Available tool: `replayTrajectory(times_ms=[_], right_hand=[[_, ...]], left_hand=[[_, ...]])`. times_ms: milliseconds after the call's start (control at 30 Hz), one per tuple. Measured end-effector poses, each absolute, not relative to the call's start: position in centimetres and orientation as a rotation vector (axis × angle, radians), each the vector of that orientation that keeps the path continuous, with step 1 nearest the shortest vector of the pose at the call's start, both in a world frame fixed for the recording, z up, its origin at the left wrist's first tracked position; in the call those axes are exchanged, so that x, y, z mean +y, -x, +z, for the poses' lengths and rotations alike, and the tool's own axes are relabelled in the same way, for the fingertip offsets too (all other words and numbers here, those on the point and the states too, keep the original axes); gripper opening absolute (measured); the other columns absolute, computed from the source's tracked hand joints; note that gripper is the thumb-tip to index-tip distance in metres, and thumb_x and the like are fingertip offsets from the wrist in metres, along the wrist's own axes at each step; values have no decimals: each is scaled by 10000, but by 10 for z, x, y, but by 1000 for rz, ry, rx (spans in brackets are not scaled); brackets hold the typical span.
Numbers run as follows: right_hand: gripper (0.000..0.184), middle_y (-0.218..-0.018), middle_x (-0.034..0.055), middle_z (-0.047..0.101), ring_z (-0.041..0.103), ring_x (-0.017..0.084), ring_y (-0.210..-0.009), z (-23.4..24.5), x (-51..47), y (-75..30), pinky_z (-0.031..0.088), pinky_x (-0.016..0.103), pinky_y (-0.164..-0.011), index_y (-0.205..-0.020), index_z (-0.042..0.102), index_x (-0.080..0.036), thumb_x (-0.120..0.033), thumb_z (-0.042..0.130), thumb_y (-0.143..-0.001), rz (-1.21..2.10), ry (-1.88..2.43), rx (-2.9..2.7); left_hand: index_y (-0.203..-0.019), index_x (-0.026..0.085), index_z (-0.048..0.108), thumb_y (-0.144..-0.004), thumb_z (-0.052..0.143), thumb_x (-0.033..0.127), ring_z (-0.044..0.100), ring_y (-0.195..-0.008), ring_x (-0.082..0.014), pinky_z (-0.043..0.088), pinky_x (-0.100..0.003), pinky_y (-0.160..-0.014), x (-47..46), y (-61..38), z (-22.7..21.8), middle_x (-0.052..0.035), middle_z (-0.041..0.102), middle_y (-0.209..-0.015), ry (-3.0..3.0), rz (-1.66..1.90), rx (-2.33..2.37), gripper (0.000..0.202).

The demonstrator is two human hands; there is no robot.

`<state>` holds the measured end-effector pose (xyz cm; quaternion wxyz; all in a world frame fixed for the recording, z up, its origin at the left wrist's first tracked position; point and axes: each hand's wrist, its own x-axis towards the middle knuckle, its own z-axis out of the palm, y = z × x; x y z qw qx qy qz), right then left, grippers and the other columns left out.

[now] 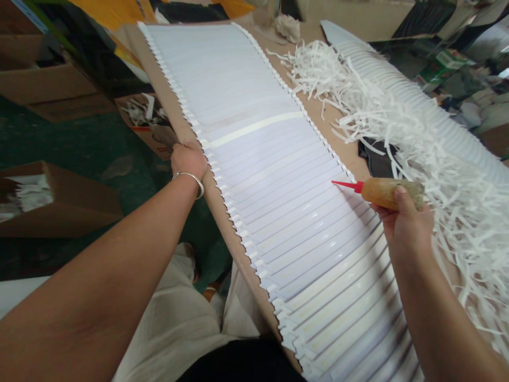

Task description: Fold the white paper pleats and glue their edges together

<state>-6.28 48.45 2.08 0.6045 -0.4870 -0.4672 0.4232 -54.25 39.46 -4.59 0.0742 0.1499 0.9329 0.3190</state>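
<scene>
My right hand (pixel 409 217) is closed around a yellowish, stained glue bottle (pixel 389 192) with a long red nozzle. The nozzle tip points left, over or against the overlapped white paper sheets (pixel 278 175); whether it touches them I cannot tell. These sheets lie fanned in a long row down the table, with folded tabs along both sides. Several wet, shiny streaks show on their strips near the middle. At the left table edge, my left hand (pixel 189 159) has its fingers curled over the board beside the tabs; a bangle sits on that wrist.
Shredded white paper strips (pixel 397 116) are heaped along the right of the brown table (pixel 246 254). Behind them runs another row of fanned sheets (pixel 369 58). A dark cloth (pixel 376 159) lies near the bottle. Cardboard boxes (pixel 79 201) with paper scraps stand on the green floor.
</scene>
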Motion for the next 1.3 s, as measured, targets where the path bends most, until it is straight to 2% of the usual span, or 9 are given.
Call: replayTrajectory(times_ms=[167, 367, 567, 733, 933, 1067, 1200, 1300], right_hand=[[400, -981, 52, 704, 748, 240, -881, 28, 452, 82, 680, 427, -702, -1039, 673, -164, -408, 874, -795, 1016, 1106, -1119], [461, -1029, 60, 703, 725, 223, -837, 36, 413, 110, 678, 471, -719, -1057, 667, -178, -445, 898, -760, 1077, 1132, -1133], [487, -984, 17, 677, 690, 187, -855, 26, 385, 123, 644, 400, -762, -1077, 624, -191, -450, 896, -767, 1072, 1190, -1156], [564, -950, -6, 659, 651, 170, -841, 14, 366, 127, 596, 375, -818, -1130, 612, -193, -487, 899, -744, 1006, 1284, -1295], [634, -976, 19, 693, 635, 180, -802, 20, 332, 143, 546, 334, -735, -1192, 630, -203, -546, 894, -729, 940, 1420, -1477], [679, -1066, 48, 690, 676, 234, -931, 28, 320, 147, 574, 393, -809, -1217, 631, -217, -526, 921, -686, 793, 1347, -1614], [690, -1148, 87, 729, 747, 311, -998, 39, 330, 132, 626, 487, -841, -1241, 640, -232, -350, 966, -644, 655, 930, -1793], [707, -1282, 82, 709, 725, 372, -1165, 50, 355, 109, 598, 603, -991, -1269, 640, -284, -274, 964, -641, 452, 751, -1804]], left_hand=[[-1238, 88, 656, -1143, 390, 432, 690, -1165, -259, 533, -478, -1045, 395, 542, -45, -174, 707, -1255, -396, 963, 2803, 445], [-1247, 138, 675, -1081, 561, 500, 691, -1135, -256, 554, -499, -1030, 395, 542, -45, -119, 706, -1237, -362, 972, 2796, 414], [-1254, 139, 674, -1111, 490, 475, 699, -1156, -255, 554, -482, -1032, 396, 543, -47, -132, 719, -1242, -357, 982, 2800, 409], [-1211, 130, 690, -1116, 407, 372, 700, -1216, -339, 552, -454, -1021, 397, 544, -50, -209, 740, -1231, -382, 985, 2806, 385], [-1170, 133, 691, -1106, 391, 364, 710, -1204, -355, 550, -441, -1020, 398, 543, -49, -214, 747, -1225, -386, 988, 2810, 384], [-1153, 150, 701, -1102, 402, 361, 715, -1196, -366, 560, -472, -1014, 397, 542, -49, -212, 757, -1215, -396, 998, 2808, 369], [-1161, 156, 701, -1099, 406, 371, 722, -1176, -368, 572, -493, -998, 397, 543, -50, -203, 763, -1205, -405, 1005, 2801, 370], [-1183, 151, 693, -1097, 413, 395, 713, -1197, -367, 566, -486, -1006, 397, 545, -53, -211, 757, -1213, -410, 1007, 2799, 381]])
